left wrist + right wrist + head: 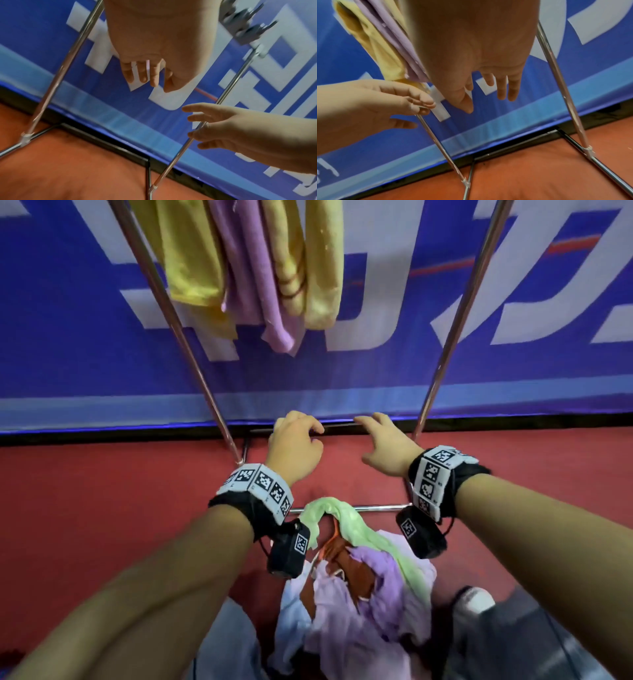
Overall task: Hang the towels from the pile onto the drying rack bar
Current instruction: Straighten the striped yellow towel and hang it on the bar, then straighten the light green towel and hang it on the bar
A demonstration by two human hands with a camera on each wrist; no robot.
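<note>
The pile of towels (356, 587) lies crumpled on the red floor at the near centre, a heap of lilac, pale blue, rust-brown and light green cloth. The green towel (346, 522) trails off the far edge of the pile over a low chrome rail. On the drying rack (171, 313), at the far left, yellow towels (191, 265) and a lilac towel (250, 285) hang in long bunched folds between the slanted chrome legs.

Yellow terry towels (191, 258) and a lilac terry towel (246, 278) hang before a blue banner with white lettering (513, 364); the crumpled cloth pile (356, 587) mixes lilac, pale green, rust-orange and light blue; the carpeted floor (102, 491) is red
</note>
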